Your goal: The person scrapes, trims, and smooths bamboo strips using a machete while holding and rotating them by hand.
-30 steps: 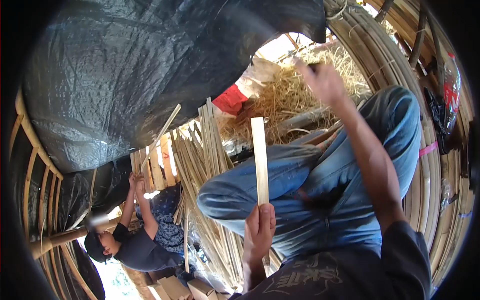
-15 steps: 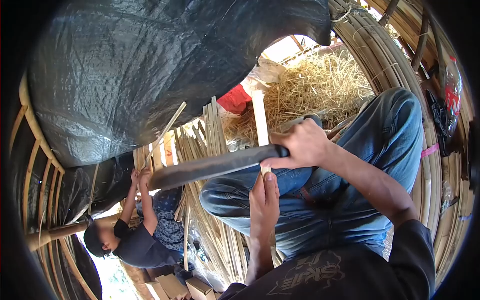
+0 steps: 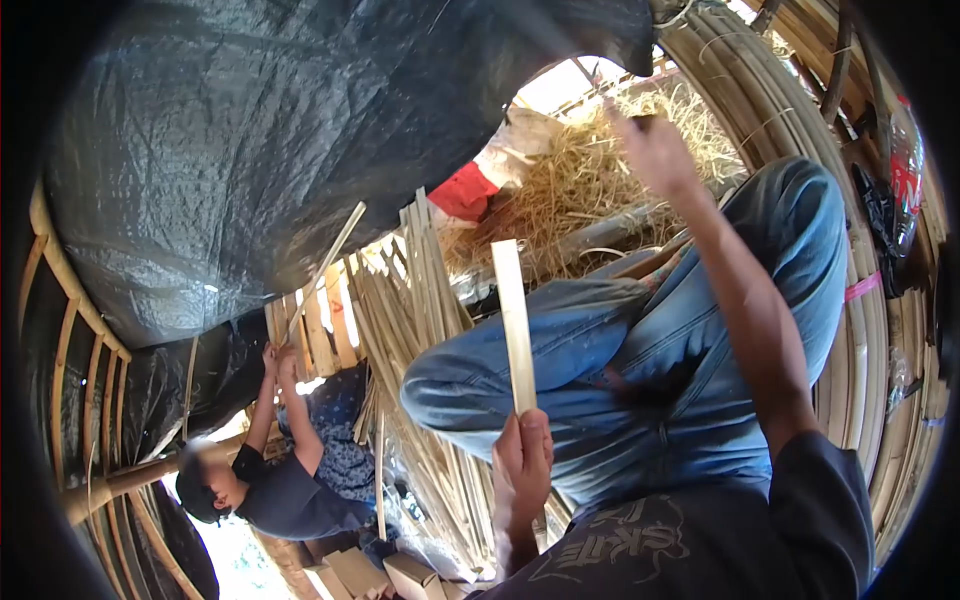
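Observation:
My left hand (image 3: 522,455) is closed round a flat, pale bamboo strip (image 3: 514,325), which stands almost upright above my lap. My right hand (image 3: 655,158) is raised high to the right of the strip, in front of the straw. It is closed on the dark handle of a machete (image 3: 645,122); the hand is blurred and the blade is smeared by motion, so I can barely make it out. The blade is apart from the strip.
Thin bamboo strips (image 3: 430,430) lie heaped to the left of my legs. Straw (image 3: 620,190) is piled ahead, and a black tarp (image 3: 250,150) hangs at upper left. Bundled bamboo (image 3: 745,100) curves along the right. Another person (image 3: 300,490) grips a stick at left.
My right hand has swung the machete up and away from the strip, where the blade lay across it. My left hand has lowered slightly with the strip.

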`<action>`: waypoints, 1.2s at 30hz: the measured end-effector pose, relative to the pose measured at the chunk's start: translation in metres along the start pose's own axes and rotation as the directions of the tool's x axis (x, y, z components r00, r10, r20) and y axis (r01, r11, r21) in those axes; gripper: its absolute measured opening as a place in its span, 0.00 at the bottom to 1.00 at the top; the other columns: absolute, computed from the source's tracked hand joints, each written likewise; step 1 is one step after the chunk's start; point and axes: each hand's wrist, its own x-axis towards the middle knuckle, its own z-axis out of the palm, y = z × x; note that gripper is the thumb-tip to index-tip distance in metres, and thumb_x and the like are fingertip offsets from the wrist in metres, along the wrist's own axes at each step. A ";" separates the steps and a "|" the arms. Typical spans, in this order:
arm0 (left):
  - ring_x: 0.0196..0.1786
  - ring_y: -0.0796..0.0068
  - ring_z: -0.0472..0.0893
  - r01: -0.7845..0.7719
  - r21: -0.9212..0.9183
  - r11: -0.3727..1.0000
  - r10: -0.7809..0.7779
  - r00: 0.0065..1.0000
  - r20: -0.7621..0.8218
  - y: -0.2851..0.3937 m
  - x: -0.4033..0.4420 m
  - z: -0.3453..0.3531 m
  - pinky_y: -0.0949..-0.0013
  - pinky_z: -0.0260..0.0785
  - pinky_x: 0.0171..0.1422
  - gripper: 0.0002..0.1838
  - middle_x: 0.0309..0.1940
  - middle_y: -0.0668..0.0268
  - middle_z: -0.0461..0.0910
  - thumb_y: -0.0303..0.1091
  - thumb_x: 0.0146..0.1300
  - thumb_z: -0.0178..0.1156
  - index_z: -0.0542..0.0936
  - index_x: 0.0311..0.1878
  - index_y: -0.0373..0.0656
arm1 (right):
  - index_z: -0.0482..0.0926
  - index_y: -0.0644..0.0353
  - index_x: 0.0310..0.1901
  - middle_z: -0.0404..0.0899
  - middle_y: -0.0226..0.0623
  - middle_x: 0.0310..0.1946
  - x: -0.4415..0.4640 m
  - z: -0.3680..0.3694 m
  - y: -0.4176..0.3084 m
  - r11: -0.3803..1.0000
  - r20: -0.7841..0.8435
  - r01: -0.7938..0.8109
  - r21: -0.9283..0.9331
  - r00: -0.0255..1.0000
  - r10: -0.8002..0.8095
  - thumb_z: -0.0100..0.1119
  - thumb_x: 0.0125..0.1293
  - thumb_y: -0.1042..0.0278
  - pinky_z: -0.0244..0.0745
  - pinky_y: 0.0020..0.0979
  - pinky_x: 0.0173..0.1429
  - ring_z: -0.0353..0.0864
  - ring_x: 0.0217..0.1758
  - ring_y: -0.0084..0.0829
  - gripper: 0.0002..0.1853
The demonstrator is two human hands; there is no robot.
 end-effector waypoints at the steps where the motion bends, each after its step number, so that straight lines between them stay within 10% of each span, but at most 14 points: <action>1: 0.16 0.91 0.55 0.040 -0.027 0.999 -0.039 0.999 0.036 0.002 -0.005 -0.002 0.79 0.42 0.18 0.19 0.18 0.77 0.60 0.43 0.82 0.45 0.69 0.34 0.45 | 0.73 0.59 0.16 0.67 0.30 0.09 -0.001 -0.002 -0.003 0.952 0.008 -0.229 0.202 0.973 0.232 0.44 0.73 0.28 0.59 0.34 0.17 0.66 0.12 0.25 0.40; 4: 0.19 0.90 0.59 0.150 -0.115 0.982 -0.144 0.988 0.064 0.012 0.002 -0.001 0.80 0.47 0.22 0.19 0.18 0.78 0.63 0.43 0.83 0.44 0.71 0.35 0.42 | 0.72 0.56 0.20 0.62 0.24 0.09 -0.028 -0.010 -0.029 0.809 0.177 -0.299 0.507 0.954 0.242 0.45 0.72 0.26 0.57 0.30 0.16 0.63 0.11 0.21 0.38; 10: 0.16 0.90 0.52 0.031 -0.192 0.981 0.017 0.970 0.244 0.023 0.028 0.017 0.78 0.44 0.18 0.18 0.19 0.77 0.57 0.44 0.84 0.40 0.66 0.35 0.45 | 0.82 0.62 0.33 0.64 0.20 0.11 -0.073 0.002 -0.054 0.933 0.458 0.048 0.356 0.862 -0.219 0.47 0.66 0.18 0.58 0.24 0.18 0.65 0.13 0.18 0.43; 14: 0.16 0.89 0.52 0.043 -0.232 0.972 0.025 0.959 0.282 0.031 0.025 0.022 0.78 0.43 0.18 0.18 0.19 0.76 0.56 0.43 0.84 0.39 0.66 0.36 0.45 | 0.84 0.65 0.49 0.68 0.22 0.12 -0.083 -0.002 -0.069 0.803 0.562 -0.135 0.580 0.780 -0.275 0.67 0.70 0.47 0.55 0.26 0.17 0.65 0.12 0.17 0.24; 24: 0.16 0.89 0.51 0.076 -0.249 0.966 0.006 0.949 0.315 0.030 0.025 0.034 0.78 0.42 0.18 0.18 0.19 0.76 0.55 0.43 0.84 0.39 0.65 0.36 0.45 | 0.85 0.67 0.47 0.71 0.24 0.13 -0.079 -0.028 -0.077 0.541 0.455 -0.288 0.790 0.868 -0.202 0.69 0.68 0.65 0.53 0.24 0.15 0.61 0.10 0.15 0.13; 32: 0.17 0.89 0.50 0.107 -0.243 0.964 -0.022 0.945 0.326 0.026 0.034 0.042 0.78 0.41 0.18 0.18 0.19 0.76 0.54 0.43 0.84 0.39 0.65 0.36 0.45 | 0.85 0.66 0.41 0.69 0.24 0.12 -0.077 -0.020 -0.070 0.596 0.495 -0.320 0.737 0.856 -0.152 0.71 0.66 0.67 0.54 0.23 0.16 0.63 0.11 0.15 0.11; 36: 0.17 0.89 0.50 0.140 -0.253 0.957 -0.056 0.948 0.312 0.016 0.038 0.035 0.78 0.41 0.18 0.18 0.19 0.76 0.54 0.44 0.84 0.40 0.65 0.36 0.46 | 0.84 0.65 0.40 0.75 0.29 0.17 -0.042 -0.013 -0.048 0.862 0.246 -0.032 0.506 0.963 -0.108 0.69 0.65 0.67 0.58 0.25 0.16 0.65 0.11 0.19 0.10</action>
